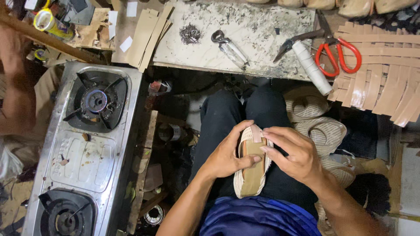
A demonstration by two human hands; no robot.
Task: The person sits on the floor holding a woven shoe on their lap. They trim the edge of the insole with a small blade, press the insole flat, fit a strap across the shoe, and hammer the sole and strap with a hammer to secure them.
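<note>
A woven beige sandal (pixel 253 175) with a tan insole lies on my lap, over black trousers. My left hand (pixel 229 153) grips its left side, thumb pressing across the insole. My right hand (pixel 293 153) holds the right side, fingertips on the pale strap near the toe end. Both hands are closed on the same sandal.
A steel two-burner gas stove (pixel 83 148) stands at my left, its far burner lit. A stained work slab (pixel 236 35) ahead carries a pile of small nails (pixel 190 34), pliers (pixel 291 43), red scissors (pixel 339 54) and a white roll (pixel 311 67). Tan strips (pixel 385 83) lie right; more woven sandals (pixel 321 129) are beside my knee. Another person's arm (pixel 15 83) is at far left.
</note>
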